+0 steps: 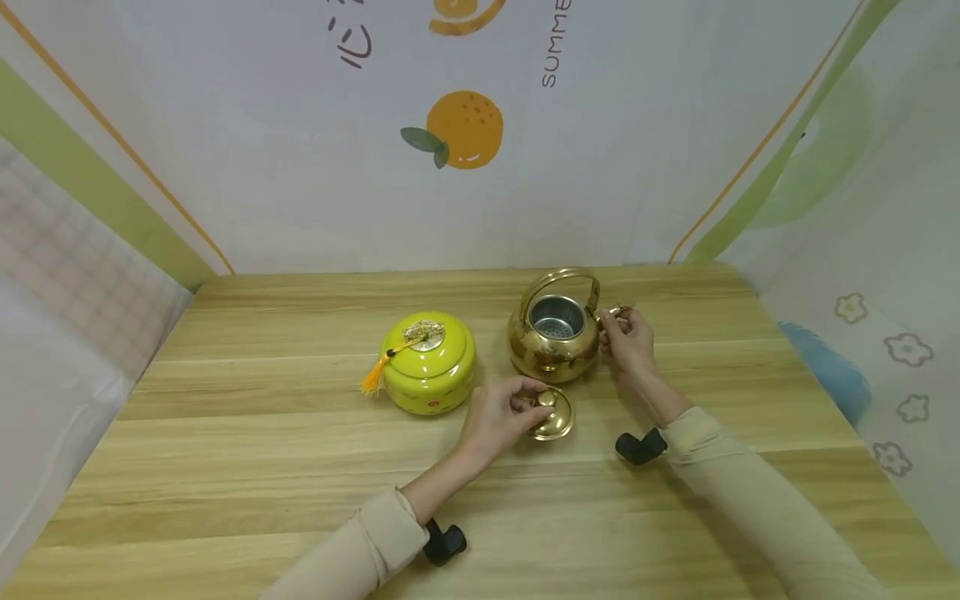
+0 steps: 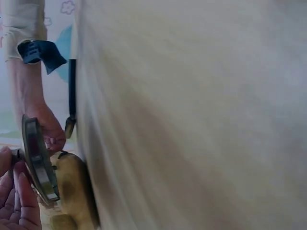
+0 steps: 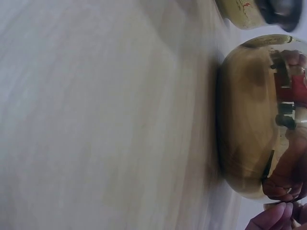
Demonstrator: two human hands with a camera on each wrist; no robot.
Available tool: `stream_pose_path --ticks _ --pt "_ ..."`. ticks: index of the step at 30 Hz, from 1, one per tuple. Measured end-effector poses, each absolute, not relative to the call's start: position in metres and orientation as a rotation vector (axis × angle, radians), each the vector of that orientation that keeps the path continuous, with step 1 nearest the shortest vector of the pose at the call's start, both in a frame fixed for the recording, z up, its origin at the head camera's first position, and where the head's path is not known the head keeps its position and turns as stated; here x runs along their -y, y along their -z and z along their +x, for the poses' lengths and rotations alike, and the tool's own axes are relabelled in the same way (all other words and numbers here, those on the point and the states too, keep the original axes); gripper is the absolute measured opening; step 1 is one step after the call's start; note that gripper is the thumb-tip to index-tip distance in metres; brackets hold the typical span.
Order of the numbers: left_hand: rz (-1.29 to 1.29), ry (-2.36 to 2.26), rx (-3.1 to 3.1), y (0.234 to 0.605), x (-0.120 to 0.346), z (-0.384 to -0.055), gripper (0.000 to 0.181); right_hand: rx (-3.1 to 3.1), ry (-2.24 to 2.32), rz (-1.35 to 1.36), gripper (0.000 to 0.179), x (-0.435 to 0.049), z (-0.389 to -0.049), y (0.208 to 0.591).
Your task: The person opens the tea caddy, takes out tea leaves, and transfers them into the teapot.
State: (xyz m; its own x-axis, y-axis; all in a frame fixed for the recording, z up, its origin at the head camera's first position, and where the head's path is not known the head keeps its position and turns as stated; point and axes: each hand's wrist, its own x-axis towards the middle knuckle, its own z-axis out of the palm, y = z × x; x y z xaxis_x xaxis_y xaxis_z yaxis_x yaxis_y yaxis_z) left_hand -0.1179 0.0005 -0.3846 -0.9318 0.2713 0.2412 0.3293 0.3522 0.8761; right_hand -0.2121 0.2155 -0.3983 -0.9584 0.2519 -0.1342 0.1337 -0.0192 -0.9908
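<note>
My left hand (image 1: 495, 417) pinches the knob of a round golden lid (image 1: 558, 425). In the left wrist view the lid (image 2: 38, 158) stands on edge, off the table. Just beyond it sits a golden teapot (image 1: 551, 360) without its cover, its arched handle (image 1: 570, 273) upright. A metal strainer (image 1: 557, 327) with small holes shows inside its mouth. On the teapot's right side, my right hand (image 1: 632, 343) pinches the short spout (image 1: 619, 309). The right wrist view shows those fingers (image 3: 272, 218) against the shiny body (image 3: 249, 120); the spout is mostly hidden there.
A yellow-green lidded jar (image 1: 431, 375) with an orange tassel (image 1: 372, 377) stands left of the teapot. Both stand on a wood-grain table (image 1: 247, 433). A printed cloth (image 1: 315, 183) hangs behind the table. Black straps (image 1: 446, 546) sit at both wrists.
</note>
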Motion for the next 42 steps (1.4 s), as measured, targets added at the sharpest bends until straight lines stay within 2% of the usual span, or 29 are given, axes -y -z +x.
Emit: stream_pose_path --ticks 19,34,42 --pt "-0.638 1.661 2.713 0.399 0.006 -0.114 0.025 2.161 -2.121 -0.393 0.013 -0.217 -0.212 0.401" --pt "-0.613 1.637 2.795 0.400 0.003 -0.113 0.024 2.173 -2.114 -0.382 0.017 -0.217 -0.210 0.400" --pt "-0.601 1.664 2.810 0.401 0.001 -0.115 0.024 2.136 -2.146 -0.398 0.013 -0.216 -0.213 0.401"
